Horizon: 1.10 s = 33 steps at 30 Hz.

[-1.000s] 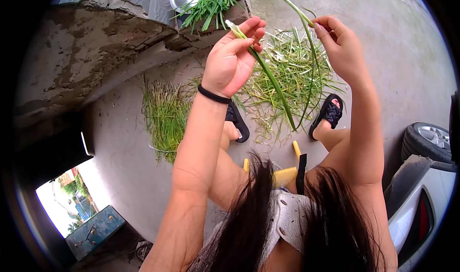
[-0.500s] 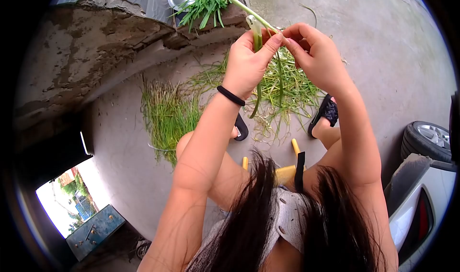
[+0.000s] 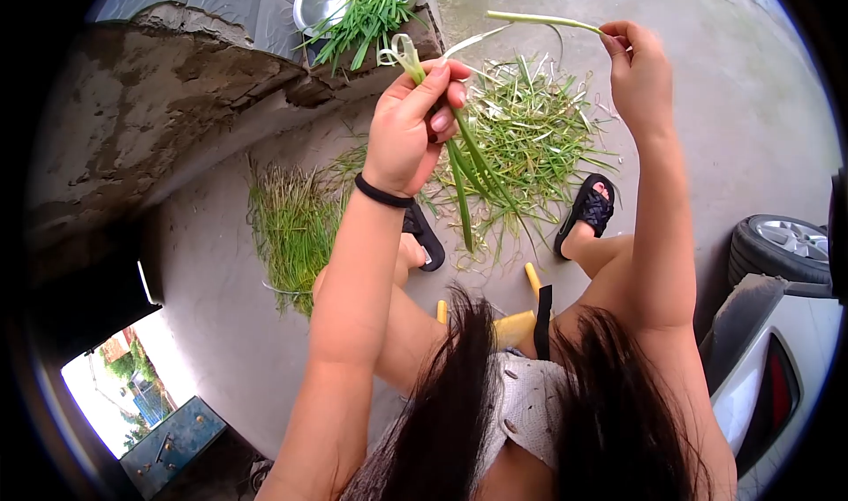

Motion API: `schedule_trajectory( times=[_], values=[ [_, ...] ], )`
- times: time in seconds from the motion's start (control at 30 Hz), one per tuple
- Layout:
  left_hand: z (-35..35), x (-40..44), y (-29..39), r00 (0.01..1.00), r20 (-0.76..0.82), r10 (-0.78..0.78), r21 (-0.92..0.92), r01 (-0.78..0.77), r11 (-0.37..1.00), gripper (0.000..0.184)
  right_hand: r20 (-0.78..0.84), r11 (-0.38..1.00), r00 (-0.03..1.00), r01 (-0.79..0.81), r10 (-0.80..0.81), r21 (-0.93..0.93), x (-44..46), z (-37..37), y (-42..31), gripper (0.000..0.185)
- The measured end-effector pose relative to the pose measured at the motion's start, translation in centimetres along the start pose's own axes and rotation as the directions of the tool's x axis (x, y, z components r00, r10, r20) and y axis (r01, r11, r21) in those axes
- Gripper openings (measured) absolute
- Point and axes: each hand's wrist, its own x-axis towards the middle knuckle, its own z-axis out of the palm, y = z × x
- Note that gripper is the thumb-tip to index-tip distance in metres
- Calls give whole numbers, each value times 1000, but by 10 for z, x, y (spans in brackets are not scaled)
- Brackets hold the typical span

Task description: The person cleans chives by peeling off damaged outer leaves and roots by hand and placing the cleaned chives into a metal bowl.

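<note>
A concrete floor point(image 3: 724, 139) carries a loose heap of greens point(image 3: 539, 130) in front of a seated person, with a denser bundle point(image 3: 296, 232) to its left and a metal bowl point(image 3: 305, 8) of cut greens point(image 3: 371, 11) beyond. Above the heap, the left hand point(image 3: 411, 130) curls closed around several green stalks point(image 3: 459, 192), while the right hand point(image 3: 638, 64) pinches the end of one slender pale stalk point(image 3: 548, 18).
</note>
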Motion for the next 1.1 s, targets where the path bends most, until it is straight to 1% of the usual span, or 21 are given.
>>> schedule_trajectory(
  times=[0.07, 0.2, 0.23, 0.3, 0.33, 0.37, 0.4, 0.43, 0.47, 0.5, 0.6, 0.63, 0.67, 0.7, 0.73, 0.8, 0.93, 1.0, 1.03, 1.1],
  values=[
    [-2, -1, 3, 999, -22, 37, 5, -37, 999, 20, 21, 1000, 1000, -23, 23, -17, 0, -1, 2, 7],
    [-5, -2, 9, 993, -69, 99, -89, -105, 990, 19, 21, 995, 999, -44, 46, -92, 0, -2, 14, 6],
    [-9, -2, 12, 988, -76, 132, -131, -141, 981, 20, 17, 995, 997, -69, 71, -75, 2, -4, 15, 8],
    [-18, -2, 18, 977, -65, 205, -220, -215, 952, 20, -5, 983, 991, -132, 133, -125, 6, -6, 23, 9],
    [-26, -1, 20, 975, -59, 212, -290, -220, 931, 20, -15, 976, 987, -163, 162, -146, 8, -7, 28, 10],
    [-28, -1, 22, 977, -58, 203, -290, -211, 933, 20, 17, 972, 985, -165, 170, -165, 9, -9, 34, 15],
    [-28, -2, 24, 979, -62, 192, -288, -201, 936, 20, 74, 968, 967, -240, 245, -73, 10, -8, 31, 16],
    [-22, -4, 24, 984, -111, 141, -260, -166, 951, 21, 145, 948, 938, -319, 314, 14, 9, -7, 26, 18],
    [-25, -3, 20, 987, -99, 124, -224, -143, 964, 23, 222, 910, 899, -405, 377, 92, 7, -4, 23, 20],
    [-21, -3, 18, 987, -108, 120, -186, -138, 973, 23, 163, 975, 963, -220, 213, 23, 5, 3, 20, 27],
    [-15, 0, 10, 989, -98, 110, -105, -121, 987, 21, 158, 996, 987, -33, 19, 84, -8, 19, 1, 32],
    [-16, 3, 8, 990, -83, 114, -92, -121, 988, 21, 314, 961, 949, -122, 40, 247, -12, 20, -9, 33],
    [-18, 5, 5, 991, -68, 115, -80, -121, 989, 20, 460, 892, 887, -235, 35, 386, -15, 19, -20, 34],
    [-20, 6, 3, 992, -62, 113, -72, -117, 991, 20, 585, 792, 811, -356, -1, 495, -17, 19, -29, 35],
    [-19, 7, 2, 990, -79, 119, -63, -125, 990, 20, 650, 736, 759, -412, -48, 536, -20, 21, -36, 37],
    [-20, 9, 2, 986, -104, 130, -73, -138, 988, 16, 763, 616, 638, -558, -109, 555, -26, 24, -45, 36],
    [-26, 11, 5, 982, -142, 127, -49, -135, 990, 15, 869, 513, 466, -711, -169, 481, -34, 19, -48, 35],
    [-34, 10, 9, 966, -207, 154, -53, -168, 984, 18, 914, 462, 365, -790, -177, 404, -34, 12, -45, 34],
    [-40, 11, 12, 954, -250, 169, -42, -185, 982, 18, 917, 453, 359, -797, -174, 398, -36, 12, -42, 30],
    [-53, 13, 18, 924, -326, 199, -8, -213, 977, 17, 936, 478, 319, -805, -151, 352, -34, 7, -38, 29]
  ],
)
